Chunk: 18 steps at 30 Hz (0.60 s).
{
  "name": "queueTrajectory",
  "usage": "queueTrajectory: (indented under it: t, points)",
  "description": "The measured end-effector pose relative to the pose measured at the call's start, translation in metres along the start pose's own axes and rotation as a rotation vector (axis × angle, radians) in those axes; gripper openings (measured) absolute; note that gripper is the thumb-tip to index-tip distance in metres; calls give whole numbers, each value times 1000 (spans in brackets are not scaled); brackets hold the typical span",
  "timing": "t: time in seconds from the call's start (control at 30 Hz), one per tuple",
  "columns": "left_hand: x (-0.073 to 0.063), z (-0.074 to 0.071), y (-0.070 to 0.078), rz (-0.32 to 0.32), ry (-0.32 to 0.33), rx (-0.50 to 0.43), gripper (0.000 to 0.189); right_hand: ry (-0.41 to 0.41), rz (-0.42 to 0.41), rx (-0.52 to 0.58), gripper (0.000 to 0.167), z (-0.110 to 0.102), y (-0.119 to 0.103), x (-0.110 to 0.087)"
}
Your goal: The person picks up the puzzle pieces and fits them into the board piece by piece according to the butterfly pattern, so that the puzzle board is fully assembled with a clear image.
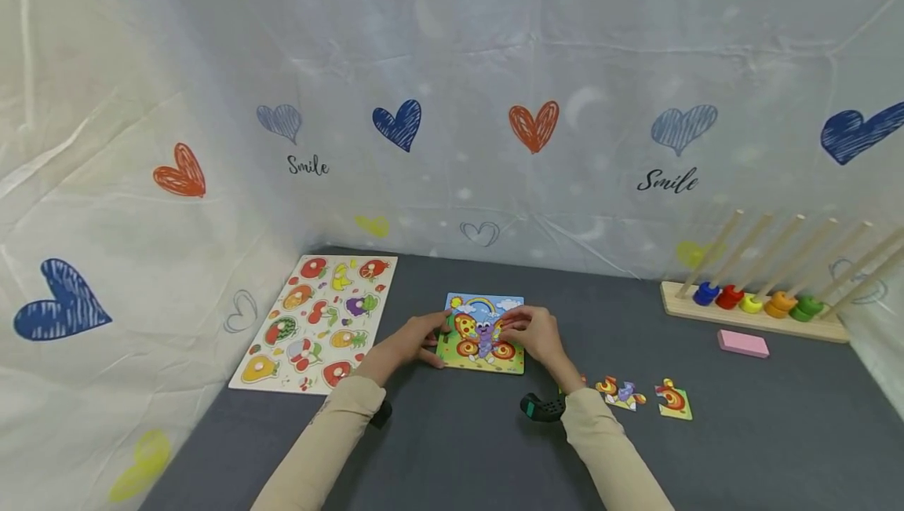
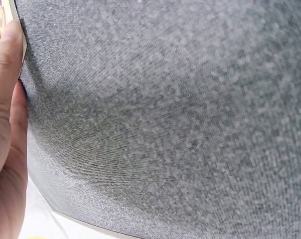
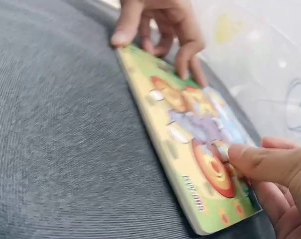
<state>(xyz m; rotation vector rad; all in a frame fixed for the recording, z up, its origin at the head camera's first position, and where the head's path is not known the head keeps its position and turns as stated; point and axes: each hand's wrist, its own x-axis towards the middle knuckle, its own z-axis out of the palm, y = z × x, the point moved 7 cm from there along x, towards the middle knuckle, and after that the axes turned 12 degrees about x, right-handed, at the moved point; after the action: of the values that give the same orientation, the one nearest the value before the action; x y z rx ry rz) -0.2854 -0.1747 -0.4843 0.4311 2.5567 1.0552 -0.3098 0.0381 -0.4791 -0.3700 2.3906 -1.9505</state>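
Observation:
A butterfly puzzle board [image 1: 487,364] with a rainbow and blue sky lies flat on the dark table. My left hand [image 1: 418,338] grips its left side, the thumb at the near corner and the fingers over the edge; in the right wrist view the same left hand [image 3: 163,25] spans that end. Over the butterfly's upper right wing, my right hand [image 1: 538,334] pinches a small puzzle piece, mostly hidden by the fingers. The right thumb [image 3: 250,159] comes down close to the picture in the blurred right wrist view.
Loose puzzle pieces [image 1: 621,393] lie right of the board, one partly behind the right wrist. Another piece [image 1: 674,399] sits farther right. A fruit board [image 1: 325,323] lies at left. A peg stacker [image 1: 756,311] with coloured rings and a pink block [image 1: 743,343] stand at right.

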Motion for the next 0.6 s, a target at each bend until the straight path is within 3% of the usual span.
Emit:
queueTrajectory:
  t: [0.1,0.2,0.3,0.4,0.5,0.6]
  points:
    - [-2,-3,5,93,20,184,65,4,10,-10,22,5,1,0]
    - [-3,-3,7,139,21,264,53,21,36,-33,21,6,3,0]
    - [0,-2,7,125,10,210,54,25,64,-57,19,3,4,1]
    - [1,-1,7,129,12,217,53,9,55,-62,19,2,2,1]
    - [1,-1,8,129,14,252,49,-28,40,2,22,2,4,2]
    - [2,0,3,65,-1,118,47,-75,24,117,26,-1,7,-1]
